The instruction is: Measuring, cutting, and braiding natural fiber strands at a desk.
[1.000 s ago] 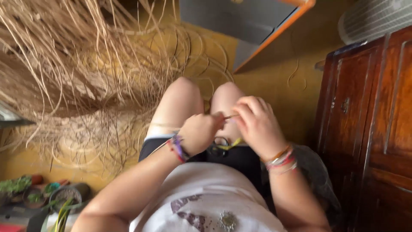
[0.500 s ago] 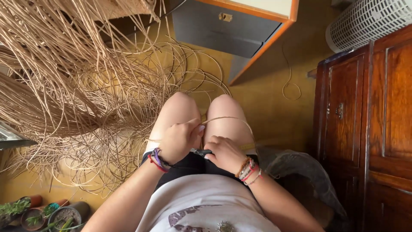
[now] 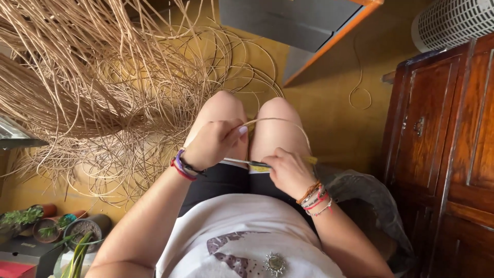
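The left hand (image 3: 213, 141) pinches a cane strand (image 3: 280, 121) that arcs rightward over the knees. The right hand (image 3: 288, 172), nearer the lap, clenches a yellow-handled blade (image 3: 247, 163) lying crosswise, tip toward the left grip

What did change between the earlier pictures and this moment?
Both hands came down from chest height to the lap. The left hand now pinches a thin reed strand over the knees, and the right hand holds a knife-like tool. The reed pile stayed put.
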